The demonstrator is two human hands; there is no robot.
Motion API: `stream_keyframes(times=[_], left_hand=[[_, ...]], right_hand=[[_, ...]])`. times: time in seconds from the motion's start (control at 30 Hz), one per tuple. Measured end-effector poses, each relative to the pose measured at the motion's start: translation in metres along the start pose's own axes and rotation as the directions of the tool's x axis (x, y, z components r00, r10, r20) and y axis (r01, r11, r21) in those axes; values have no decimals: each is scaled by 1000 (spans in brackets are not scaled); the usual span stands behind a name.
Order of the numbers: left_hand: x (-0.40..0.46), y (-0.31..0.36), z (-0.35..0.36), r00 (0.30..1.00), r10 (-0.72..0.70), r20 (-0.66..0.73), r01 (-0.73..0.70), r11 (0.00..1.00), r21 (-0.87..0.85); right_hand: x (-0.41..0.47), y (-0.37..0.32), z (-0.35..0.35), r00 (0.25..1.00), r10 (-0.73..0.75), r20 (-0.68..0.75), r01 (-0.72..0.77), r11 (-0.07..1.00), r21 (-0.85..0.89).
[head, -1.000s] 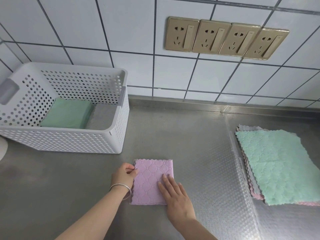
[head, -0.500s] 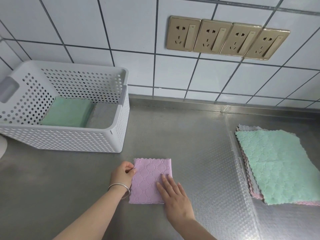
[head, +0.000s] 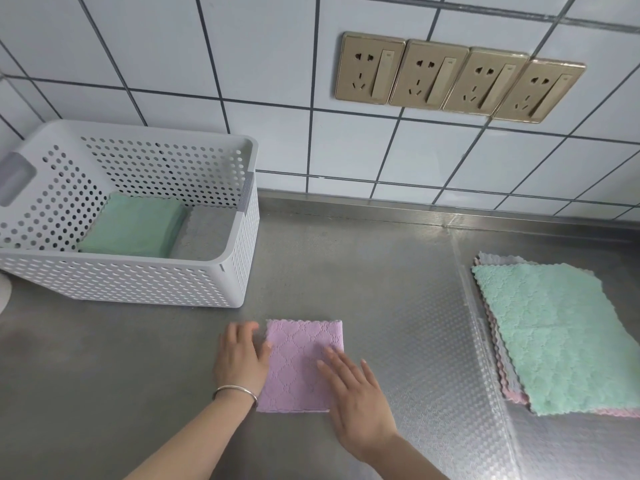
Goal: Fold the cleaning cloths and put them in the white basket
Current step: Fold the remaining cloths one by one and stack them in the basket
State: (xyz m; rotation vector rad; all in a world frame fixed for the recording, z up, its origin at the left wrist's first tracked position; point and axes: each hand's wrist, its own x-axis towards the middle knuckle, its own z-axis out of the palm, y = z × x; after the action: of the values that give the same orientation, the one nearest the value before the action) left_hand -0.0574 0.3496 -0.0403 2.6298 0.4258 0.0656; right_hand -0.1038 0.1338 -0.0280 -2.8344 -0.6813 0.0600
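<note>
A folded pink cloth [head: 299,362] lies flat on the steel counter in front of me. My right hand [head: 353,396] presses on its right half with straight fingers. My left hand [head: 240,358], with a bangle on the wrist, lies at the cloth's left edge, fingers extended and blurred, thumb touching the edge. The white perforated basket [head: 138,282] stands at the left. Inside it are a folded green cloth [head: 133,226] and a folded grey cloth [head: 204,233]. A stack of unfolded cloths [head: 550,330], green on top, lies at the right.
The steel counter [head: 381,271] ends at a white tiled wall with a row of gold sockets [head: 457,81]. A textured clear film [head: 450,358] covers the counter's right part. A white object [head: 4,292] shows at the far left edge.
My left hand has let go of its pinch on the cloth's left edge and spread its fingers beside it. My right hand stays pressed on the cloth.
</note>
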Motion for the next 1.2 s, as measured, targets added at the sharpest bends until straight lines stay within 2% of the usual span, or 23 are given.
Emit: stream_keyframes(times=[0.07, 0.13, 0.2, 0.23, 0.33, 0.43, 1.07, 1.2], left_hand=[[-6, 4, 3, 962, 272, -26, -267, 956, 119], [-13, 7, 12, 867, 494, 71, -498, 850, 171], [-17, 10, 21, 786, 593, 174, -618, 760, 202], [-18, 9, 25, 771, 596, 224, -636, 739, 222], [-18, 6, 32, 776, 531, 340, -618, 749, 240], [-16, 3, 34, 785, 493, 374, -594, 771, 229], [-15, 9, 30, 811, 414, 415, -534, 813, 232], [-12, 6, 28, 803, 454, 387, -550, 814, 186]], right_hand=[[9, 3, -5, 999, 34, -7, -34, 999, -4], [20, 5, -3, 997, 74, 11, -73, 997, -30], [29, 6, 4, 995, 96, 39, -94, 994, -49], [33, 7, 7, 993, 103, 56, -100, 993, -59], [39, 12, 14, 986, 125, 107, -117, 990, -78], [39, 16, 16, 979, 140, 150, -130, 989, -76], [42, 20, 22, 963, 145, 227, -138, 989, -47], [42, 17, 21, 973, 135, 187, -132, 991, -33]])
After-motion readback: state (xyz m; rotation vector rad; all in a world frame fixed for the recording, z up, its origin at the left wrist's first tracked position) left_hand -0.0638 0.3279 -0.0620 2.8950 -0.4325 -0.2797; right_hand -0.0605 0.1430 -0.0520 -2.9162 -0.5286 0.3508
